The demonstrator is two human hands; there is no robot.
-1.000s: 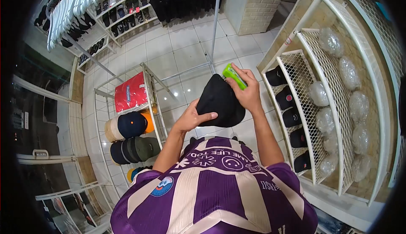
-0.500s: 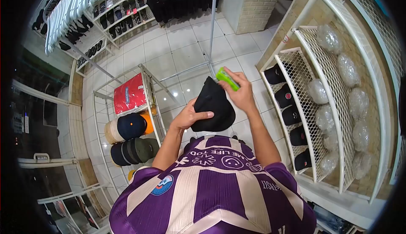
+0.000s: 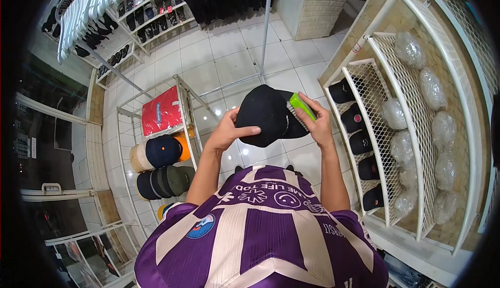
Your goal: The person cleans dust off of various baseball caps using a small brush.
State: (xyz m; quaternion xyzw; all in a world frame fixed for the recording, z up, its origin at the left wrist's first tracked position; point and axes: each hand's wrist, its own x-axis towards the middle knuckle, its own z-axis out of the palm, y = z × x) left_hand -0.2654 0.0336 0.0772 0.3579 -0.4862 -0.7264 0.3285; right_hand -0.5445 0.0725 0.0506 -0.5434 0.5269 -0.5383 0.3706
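Observation:
A black cap (image 3: 264, 115) is held in front of my chest, its crown toward the left and its brim pointing right. My left hand (image 3: 228, 132) grips the crown's left side, thumb laid over the front and fingers hidden behind. In my right hand (image 3: 319, 123) is a green brush (image 3: 303, 107), pinched between thumb and fingers. Its pale bristles face the cap and lie right at the brim.
A white rack (image 3: 179, 126) on the left holds a red packaged garment (image 3: 162, 112) and several stacked caps (image 3: 164, 183). On the right, mesh shelves (image 3: 383, 87) carry black caps (image 3: 359, 142) and plastic-wrapped bundles (image 3: 401, 145). White hangers (image 3: 96, 9) hang at upper left.
The cap has turned, so its brim now points right with the crown's rounded side showing. My right hand and the brush have moved right and slightly down, to the brim.

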